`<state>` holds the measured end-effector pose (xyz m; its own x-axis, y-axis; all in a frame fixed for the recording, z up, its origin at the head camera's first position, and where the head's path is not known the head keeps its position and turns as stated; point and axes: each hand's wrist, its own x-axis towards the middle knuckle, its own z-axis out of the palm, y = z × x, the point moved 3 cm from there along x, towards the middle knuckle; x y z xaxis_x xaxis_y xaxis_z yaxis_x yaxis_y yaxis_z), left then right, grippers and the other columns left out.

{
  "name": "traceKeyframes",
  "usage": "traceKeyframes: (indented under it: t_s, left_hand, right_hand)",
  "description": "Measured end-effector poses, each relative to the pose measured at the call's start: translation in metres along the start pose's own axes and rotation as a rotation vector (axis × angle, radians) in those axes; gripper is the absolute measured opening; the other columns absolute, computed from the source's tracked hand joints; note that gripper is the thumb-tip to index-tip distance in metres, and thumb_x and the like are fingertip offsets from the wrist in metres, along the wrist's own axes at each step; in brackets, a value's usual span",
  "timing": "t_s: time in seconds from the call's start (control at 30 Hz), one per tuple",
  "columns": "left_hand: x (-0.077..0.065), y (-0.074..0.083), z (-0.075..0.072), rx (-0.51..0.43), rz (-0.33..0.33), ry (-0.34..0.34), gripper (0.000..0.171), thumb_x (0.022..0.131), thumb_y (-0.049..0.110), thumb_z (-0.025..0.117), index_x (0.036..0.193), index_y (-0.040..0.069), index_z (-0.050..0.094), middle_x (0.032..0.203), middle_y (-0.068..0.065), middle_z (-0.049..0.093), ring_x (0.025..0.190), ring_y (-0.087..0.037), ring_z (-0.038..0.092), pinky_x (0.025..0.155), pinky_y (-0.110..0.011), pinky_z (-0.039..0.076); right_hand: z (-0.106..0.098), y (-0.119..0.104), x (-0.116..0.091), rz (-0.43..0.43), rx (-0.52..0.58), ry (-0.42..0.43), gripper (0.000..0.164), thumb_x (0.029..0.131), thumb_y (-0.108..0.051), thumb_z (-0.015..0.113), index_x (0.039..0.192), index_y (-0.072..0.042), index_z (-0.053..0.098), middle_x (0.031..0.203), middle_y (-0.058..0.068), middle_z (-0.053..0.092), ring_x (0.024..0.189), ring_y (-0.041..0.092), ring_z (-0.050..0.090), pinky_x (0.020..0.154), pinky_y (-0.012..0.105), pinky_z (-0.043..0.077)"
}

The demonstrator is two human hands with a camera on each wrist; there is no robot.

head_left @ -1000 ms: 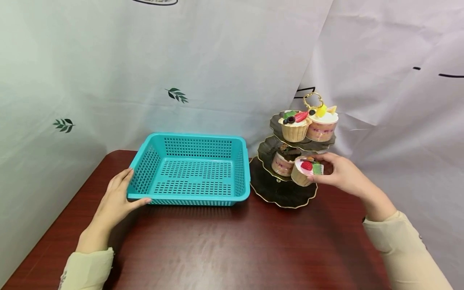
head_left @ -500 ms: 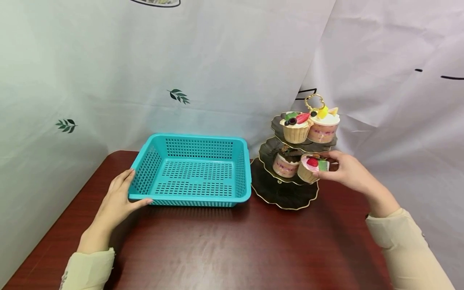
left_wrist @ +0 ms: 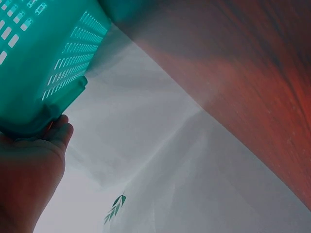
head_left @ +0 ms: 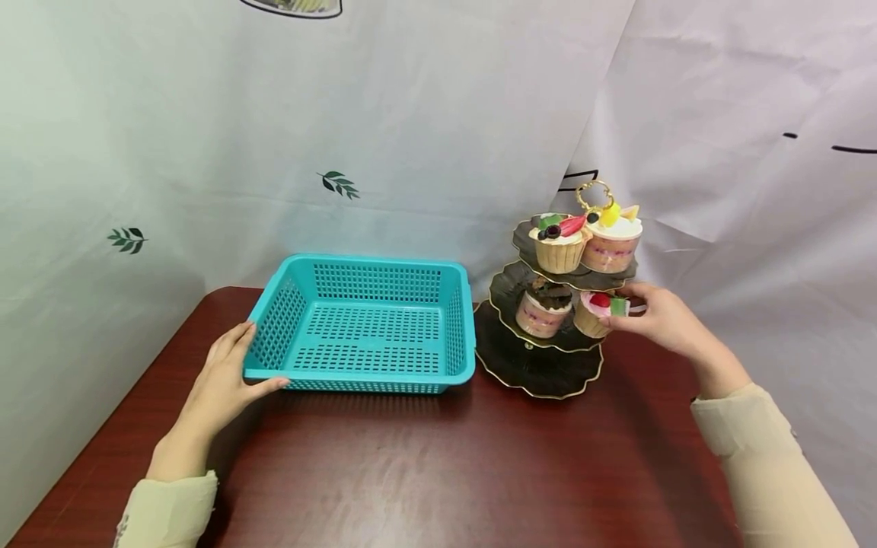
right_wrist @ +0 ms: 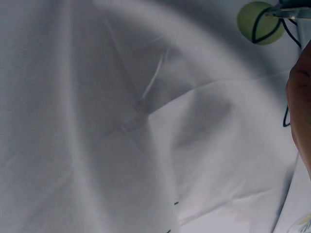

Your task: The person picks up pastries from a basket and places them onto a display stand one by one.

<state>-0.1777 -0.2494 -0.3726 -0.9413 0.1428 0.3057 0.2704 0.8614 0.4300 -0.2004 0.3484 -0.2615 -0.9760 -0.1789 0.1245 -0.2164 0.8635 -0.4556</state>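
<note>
My right hand point(head_left: 663, 320) pinches a cupcake point(head_left: 589, 318) with pink cream, a red berry and a green piece on top. It is at the right side of the middle tier of a black, gold-edged three-tier stand point(head_left: 537, 374); its base is partly hidden by my fingers. Beside it on that tier is a chocolate-topped cake cup point(head_left: 544, 312). At the near left corner of a turquoise plastic basket point(head_left: 370, 379), my left hand point(head_left: 214, 392) holds the rim, thumb along the front edge. The left wrist view shows fingertips at that rim. The right wrist view barely catches the right hand point(right_wrist: 301, 107).
The top tier holds a fruit-topped cupcake point(head_left: 560, 255) and a cream cake cup point(head_left: 611, 251) under a gold ring handle point(head_left: 594, 195). The basket stands left of the stand on a dark red table point(head_left: 411, 472). White cloth point(head_left: 411, 114) hangs behind.
My right hand has moved the pink cupcake rightward and slightly back on the middle tier, away from the chocolate-topped cup. My left hand has stayed at the basket corner.
</note>
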Motion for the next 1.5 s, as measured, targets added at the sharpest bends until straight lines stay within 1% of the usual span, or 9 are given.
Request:
traceKeyframes:
  t_s: [0.17,0.37,0.6,0.73,0.9,1.1,1.27,1.33,1.5]
  left_hand:
    - [0.0,0.0,0.001,-0.003,0.001,0.001,0.108,0.074,0.049,0.079,0.15,-0.005,0.024,0.152,-0.026,0.026,0.137,-0.046,0.022,0.09,-0.072,0.037]
    - [-0.001,0.0,0.001,-0.002,0.001,0.004,0.108,0.074,0.049,0.079,0.15,-0.005,0.024,0.152,-0.025,0.026,0.137,-0.045,0.022,0.091,-0.071,0.037]
    - [-0.002,0.001,0.0,-0.006,0.003,0.009,0.107,0.073,0.048,0.079,0.149,-0.005,0.025,0.152,-0.026,0.027,0.137,-0.046,0.023,0.09,-0.072,0.037]
    - [-0.002,0.001,0.001,-0.009,0.009,0.014,0.107,0.073,0.047,0.08,0.149,-0.005,0.025,0.152,-0.026,0.027,0.137,-0.045,0.023,0.091,-0.071,0.037]
    - [-0.001,0.0,0.0,-0.009,0.014,0.022,0.107,0.073,0.046,0.081,0.148,-0.006,0.027,0.151,-0.026,0.028,0.136,-0.045,0.024,0.091,-0.071,0.038]
    - [-0.001,-0.001,0.0,-0.004,0.011,0.024,0.106,0.072,0.046,0.081,0.148,-0.006,0.027,0.15,-0.026,0.028,0.136,-0.046,0.024,0.092,-0.071,0.037]
    - [-0.001,-0.001,0.001,-0.003,0.009,0.02,0.107,0.073,0.048,0.08,0.149,-0.006,0.026,0.151,-0.026,0.028,0.137,-0.046,0.023,0.09,-0.072,0.037]
    - [-0.001,-0.001,0.001,-0.001,0.006,0.018,0.107,0.073,0.048,0.08,0.149,-0.005,0.026,0.151,-0.026,0.027,0.137,-0.045,0.023,0.09,-0.072,0.037]
    - [-0.001,-0.001,0.001,0.001,0.001,0.015,0.108,0.072,0.049,0.08,0.149,-0.005,0.026,0.152,-0.026,0.027,0.137,-0.045,0.023,0.09,-0.073,0.037]
  right_hand:
    - [0.003,0.004,0.006,-0.001,-0.013,0.021,0.045,0.081,-0.029,0.074,0.109,0.004,0.062,0.094,0.017,0.071,0.08,0.01,0.06,0.067,0.019,0.047]
    - [0.006,0.005,0.015,0.013,-0.023,0.023,0.038,0.08,-0.03,0.074,0.101,0.001,0.064,0.085,0.011,0.07,0.076,0.015,0.058,0.064,0.027,0.047]
    - [0.014,0.011,0.026,0.026,-0.007,0.03,0.042,0.079,-0.032,0.076,0.102,0.001,0.065,0.086,0.014,0.07,0.078,0.024,0.059,0.067,0.033,0.047]
    - [0.019,0.012,0.03,0.003,0.041,0.052,0.042,0.078,-0.028,0.076,0.105,0.002,0.064,0.091,0.017,0.07,0.08,0.021,0.059,0.068,0.029,0.047]
    - [0.022,0.011,0.034,-0.052,0.116,0.08,0.042,0.079,-0.022,0.077,0.111,0.0,0.062,0.099,0.018,0.069,0.083,0.008,0.058,0.076,0.023,0.047]
    - [0.022,0.012,0.036,-0.033,0.106,0.085,0.047,0.078,-0.023,0.078,0.115,-0.001,0.059,0.105,0.019,0.067,0.089,0.011,0.055,0.082,0.031,0.046]
    - [0.023,0.009,0.038,-0.065,0.145,0.102,0.04,0.078,-0.022,0.078,0.11,-0.004,0.062,0.101,0.014,0.068,0.084,0.003,0.055,0.079,0.024,0.046]
    - [0.024,0.009,0.038,-0.079,0.149,0.107,0.039,0.078,-0.022,0.079,0.109,-0.006,0.063,0.1,0.013,0.068,0.084,0.001,0.055,0.079,0.024,0.046]
    - [0.027,0.01,0.039,-0.076,0.144,0.113,0.042,0.077,-0.021,0.079,0.113,-0.007,0.062,0.105,0.012,0.067,0.088,-0.003,0.053,0.082,0.021,0.044]
